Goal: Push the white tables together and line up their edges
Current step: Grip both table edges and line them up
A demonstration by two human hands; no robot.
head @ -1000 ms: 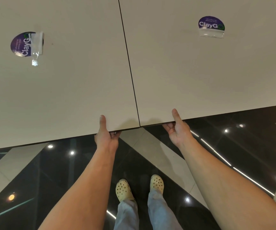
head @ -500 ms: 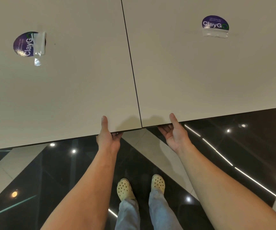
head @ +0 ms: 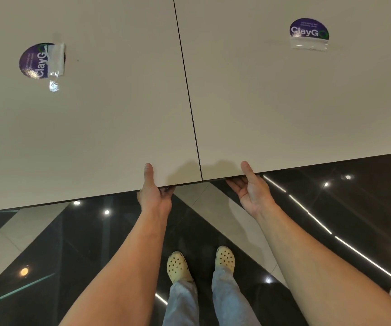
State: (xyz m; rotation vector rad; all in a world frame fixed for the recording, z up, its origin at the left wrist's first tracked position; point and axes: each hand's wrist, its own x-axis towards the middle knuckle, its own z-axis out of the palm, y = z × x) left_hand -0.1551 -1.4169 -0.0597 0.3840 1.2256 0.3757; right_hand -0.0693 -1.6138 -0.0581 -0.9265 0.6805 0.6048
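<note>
Two white tables stand side by side with only a thin dark seam between them. The left table (head: 95, 125) and the right table (head: 295, 109) meet at their near corners, where the front edges look almost level. My left hand (head: 153, 191) grips the left table's near edge just left of the seam, thumb on top and fingers underneath. On the right table's near edge just right of the seam, my right hand (head: 251, 187) rests with thumb up on the top; its palm is turned up and its fingers reach under the edge.
Each tabletop carries a taped purple ClayGo sticker, one on the left (head: 40, 61) and one on the right (head: 308, 31). Below is a glossy black and pale tiled floor (head: 72, 243) with light reflections. My feet in pale yellow clogs (head: 178, 267) stand close to the tables.
The view has shifted slightly. My right hand has loosened on the right table's edge, with the palm turning upward and the fingers more spread. My left hand keeps its grip.
</note>
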